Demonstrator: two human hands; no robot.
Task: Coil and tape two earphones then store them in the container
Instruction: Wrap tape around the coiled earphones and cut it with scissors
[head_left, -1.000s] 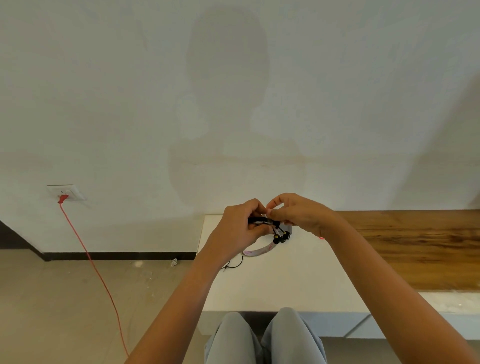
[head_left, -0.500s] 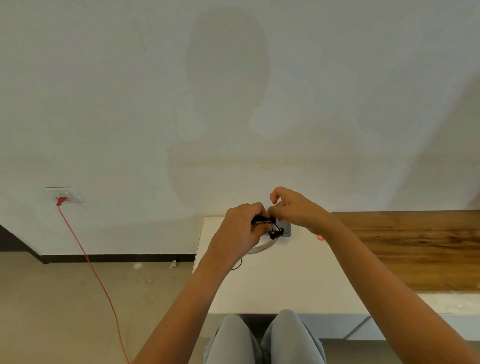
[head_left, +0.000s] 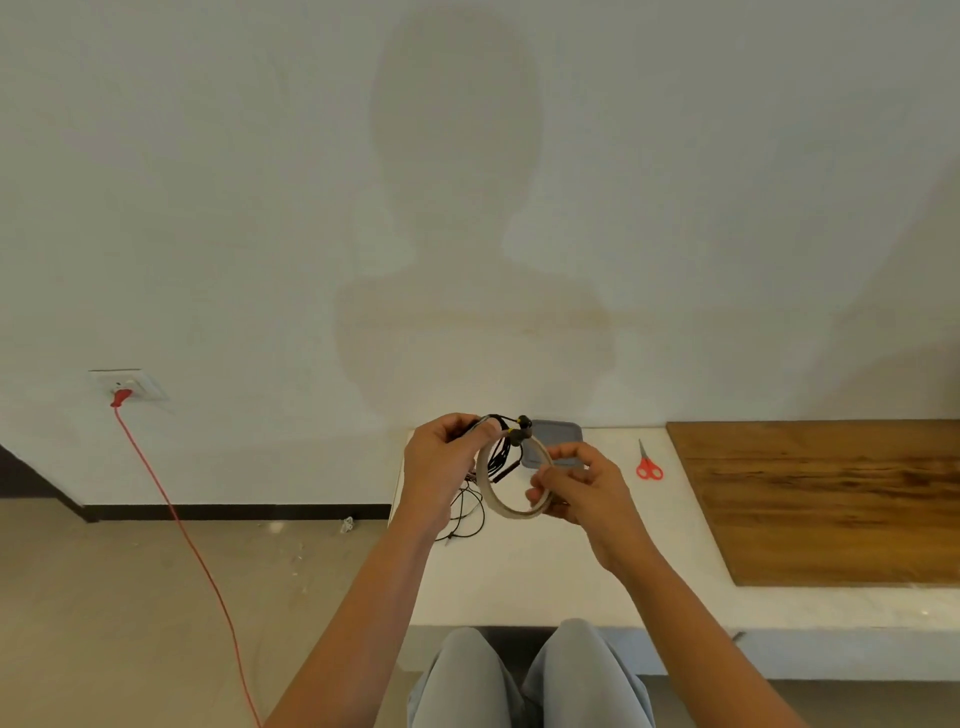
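Note:
My left hand (head_left: 441, 462) pinches a coiled black earphone (head_left: 506, 441) above the white table; its buds stick up and its cable loops hang down. In my right hand (head_left: 574, 486) is a beige roll of tape (head_left: 511, 480), held upright right next to the coil. A second black earphone (head_left: 467, 512) lies loose on the table under my left hand. The grey container (head_left: 558, 434) sits at the table's back edge, partly hidden by the tape roll and the coil.
Red scissors (head_left: 648, 462) lie on the white table (head_left: 545, 571) to the right of my hands. A wooden board (head_left: 831, 499) covers the table's right part. A red cable (head_left: 176, 519) runs from a wall socket down across the floor at left.
My right hand left the coil and now holds the tape roll lifted off the table. The left hand keeps the coil and has risen slightly. The scissors have come into view.

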